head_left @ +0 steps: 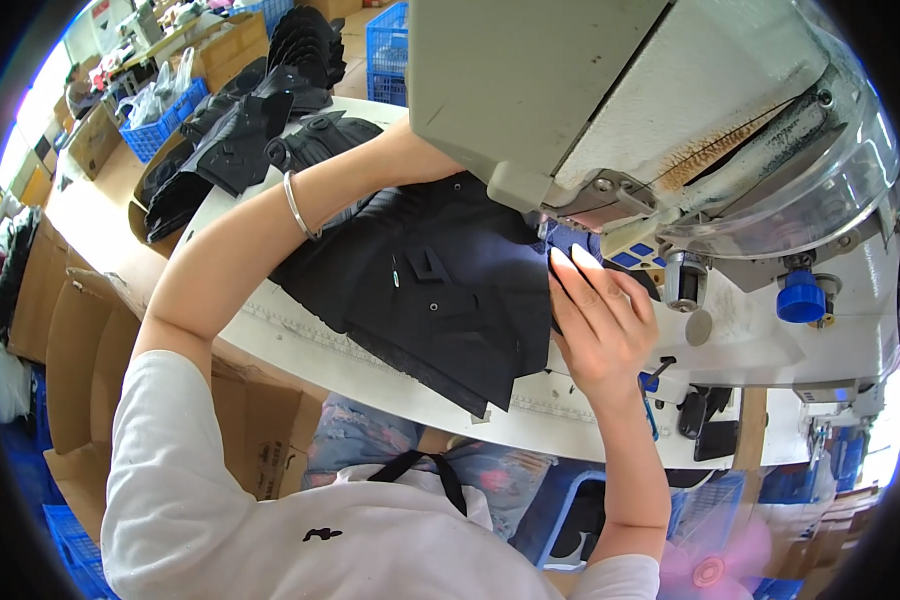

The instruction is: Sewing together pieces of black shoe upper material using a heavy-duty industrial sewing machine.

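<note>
A black fabric panel with small metal eyelets and a folded tab lies across the sewing machine bed. Its upper right corner runs under the sewing machine head, by the lit needle area. My left arm, with a silver bangle, reaches over the panel's far side. Only the wrist end of my left hand shows; its fingers are hidden behind the machine head. Beside the needle, my right hand rests at the panel's right edge with its fingers stretched out, fingertips close to the needle area. Its thumb is mostly hidden.
More black fabric pieces are heaped at the far left of the white table. Cardboard boxes stand at my left. A blue knob juts from the machine. A pink fan is at lower right, below the table.
</note>
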`<state>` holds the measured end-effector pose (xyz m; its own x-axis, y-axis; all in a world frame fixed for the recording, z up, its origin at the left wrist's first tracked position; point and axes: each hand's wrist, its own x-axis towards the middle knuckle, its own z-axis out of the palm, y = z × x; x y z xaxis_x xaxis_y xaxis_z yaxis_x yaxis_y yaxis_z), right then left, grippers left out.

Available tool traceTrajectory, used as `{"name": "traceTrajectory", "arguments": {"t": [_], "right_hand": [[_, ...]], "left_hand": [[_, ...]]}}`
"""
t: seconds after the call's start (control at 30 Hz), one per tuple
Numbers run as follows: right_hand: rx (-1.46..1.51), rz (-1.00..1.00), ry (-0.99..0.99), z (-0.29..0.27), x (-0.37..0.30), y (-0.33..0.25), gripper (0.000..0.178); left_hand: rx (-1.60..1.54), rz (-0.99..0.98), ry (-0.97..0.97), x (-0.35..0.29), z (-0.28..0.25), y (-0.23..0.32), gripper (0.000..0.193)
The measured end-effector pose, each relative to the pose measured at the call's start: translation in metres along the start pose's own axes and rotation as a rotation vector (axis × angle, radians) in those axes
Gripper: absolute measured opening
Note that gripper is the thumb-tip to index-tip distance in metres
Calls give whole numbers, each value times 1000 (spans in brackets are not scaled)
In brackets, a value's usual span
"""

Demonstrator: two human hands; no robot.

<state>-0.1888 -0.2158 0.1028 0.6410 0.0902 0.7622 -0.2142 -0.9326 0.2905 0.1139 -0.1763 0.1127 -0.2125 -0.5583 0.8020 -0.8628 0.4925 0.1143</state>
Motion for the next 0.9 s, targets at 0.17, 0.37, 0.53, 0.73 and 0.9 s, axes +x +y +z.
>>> {"name": "traceTrajectory", "arguments": {"t": [0.17,0.37,0.53,0.73,0.9], "right_hand": [[-34,-23,21,1,1,-1,18],[-47,19,42,1,1,-3,14],[-48,9,6,-1,1,-2,13],[-57,-30,0,-3,1,-1,13],[-19,-41,-94,-10,-4,5,17]], "left_hand": [[-3,72,39,-6,7,-13,22],[-18,85,40,0,9,-14,22],[40,25,-53,-1,-3,-2,22],[102,-73,-103,2,-10,22,25],[102,-321,-159,-3,-59,142,65]]}}
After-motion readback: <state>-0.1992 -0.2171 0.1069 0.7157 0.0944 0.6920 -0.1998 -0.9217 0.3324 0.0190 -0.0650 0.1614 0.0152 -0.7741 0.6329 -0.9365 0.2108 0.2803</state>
